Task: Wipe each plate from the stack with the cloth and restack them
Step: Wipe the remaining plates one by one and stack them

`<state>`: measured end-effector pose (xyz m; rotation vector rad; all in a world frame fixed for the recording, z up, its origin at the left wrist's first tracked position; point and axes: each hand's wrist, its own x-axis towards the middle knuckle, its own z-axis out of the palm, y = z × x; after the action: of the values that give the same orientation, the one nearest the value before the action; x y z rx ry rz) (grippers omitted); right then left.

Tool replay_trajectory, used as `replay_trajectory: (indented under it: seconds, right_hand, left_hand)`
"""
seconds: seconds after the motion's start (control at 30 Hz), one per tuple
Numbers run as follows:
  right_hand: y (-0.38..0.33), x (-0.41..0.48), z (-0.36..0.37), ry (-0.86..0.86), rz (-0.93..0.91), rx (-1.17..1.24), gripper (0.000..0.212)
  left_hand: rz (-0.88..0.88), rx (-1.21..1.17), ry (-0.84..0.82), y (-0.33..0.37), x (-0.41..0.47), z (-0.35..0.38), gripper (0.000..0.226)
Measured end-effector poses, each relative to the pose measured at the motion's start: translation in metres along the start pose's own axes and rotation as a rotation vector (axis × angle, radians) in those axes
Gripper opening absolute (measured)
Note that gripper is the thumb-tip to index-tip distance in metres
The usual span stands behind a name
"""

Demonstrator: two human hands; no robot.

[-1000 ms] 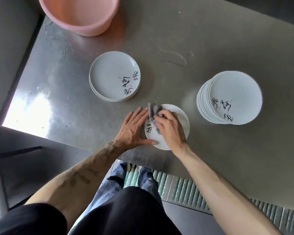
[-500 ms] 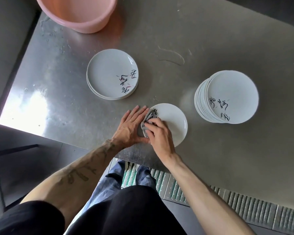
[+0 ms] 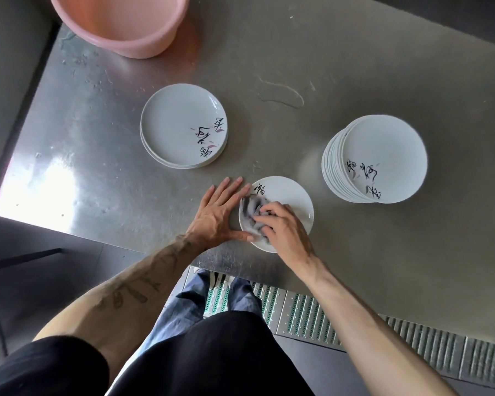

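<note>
We take the single plate point(image 3: 290, 195) as our mark: it lies flat on the steel table point(image 3: 355, 67), just in from the table's near edge. The grey cloth point(image 3: 250, 208) is bunched on the plate's left half, and the right hand point(image 3: 283, 227) has its fingers curled over the cloth and presses it down onto the plate. The left hand point(image 3: 216, 212) holds nothing. It lies flat on the table with its fingers straight against the plate's left rim and its thumb along the near rim. We judge this to be a stop, so the plate does not slide under the rubbing.

To the right of the plate, well apart, stands the tall stack point(image 3: 383, 155), fanned and leaning. We take it to be the plates not yet wiped, within the right hand's reach. Beyond the plate to the left sits the short stack point(image 3: 180, 124), squared up, which is likely the restack. Bare steel lies between it and the plate, so a wiped plate could travel there freely.

Farther beyond the plate on that side is a pink basin point(image 3: 117, 30), and straight beyond it a wet smear point(image 3: 280, 94). The near edge is the tight side: the plate's rim sits close to the drop, with floor grating point(image 3: 297, 310) below. We would keep the strokes pushing away from that edge.
</note>
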<state>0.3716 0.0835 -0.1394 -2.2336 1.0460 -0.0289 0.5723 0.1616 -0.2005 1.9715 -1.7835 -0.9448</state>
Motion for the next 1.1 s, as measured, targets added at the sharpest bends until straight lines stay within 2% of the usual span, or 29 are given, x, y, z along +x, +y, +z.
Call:
replay_trajectory:
  seconds: [0.07,0.27,0.43,0.57,0.67,0.77,0.87,0.97,1.1]
  right_hand:
    - [-0.004,-0.001,0.002,0.032,0.040,-0.005,0.028]
    - [-0.002,-0.009,-0.001,-0.074,-0.063,-0.039,0.031]
    - [0.030,0.021,-0.026,0.108,0.106,-0.187,0.033]
    - [0.017,0.026,-0.016,0.222,0.166,-0.222,0.032]
    - [0.001,0.010,-0.001,0.069,-0.025,-0.172,0.029]
    - [0.011,0.005,-0.005,-0.044,-0.146,-0.204,0.041]
    - [0.035,0.016,-0.023,0.050,-0.008,-0.301,0.049]
    - [0.047,0.021,-0.033,0.134,0.064,-0.400,0.044]
    - [0.026,0.005,-0.019,0.208,0.170,-0.311,0.038]
  left_hand:
    - [0.003,0.004,0.001,0.001,0.000,0.000,0.126]
    - [0.016,0.021,-0.006,-0.002,0.000,0.000,0.127]
    - [0.002,0.011,-0.015,-0.001,0.000,0.000,0.125]
    - [0.003,0.007,0.005,0.000,0.000,0.001,0.123]
    - [0.007,0.020,0.017,0.000,0.000,0.002,0.123]
    - [0.013,0.024,0.016,-0.001,0.000,0.003,0.123]
    - [0.004,0.009,0.008,-0.002,0.000,0.003,0.122]
    - [0.001,0.022,0.007,-0.001,0.000,0.004,0.122]
    - [0.012,0.032,0.012,-0.002,0.000,0.004,0.121]
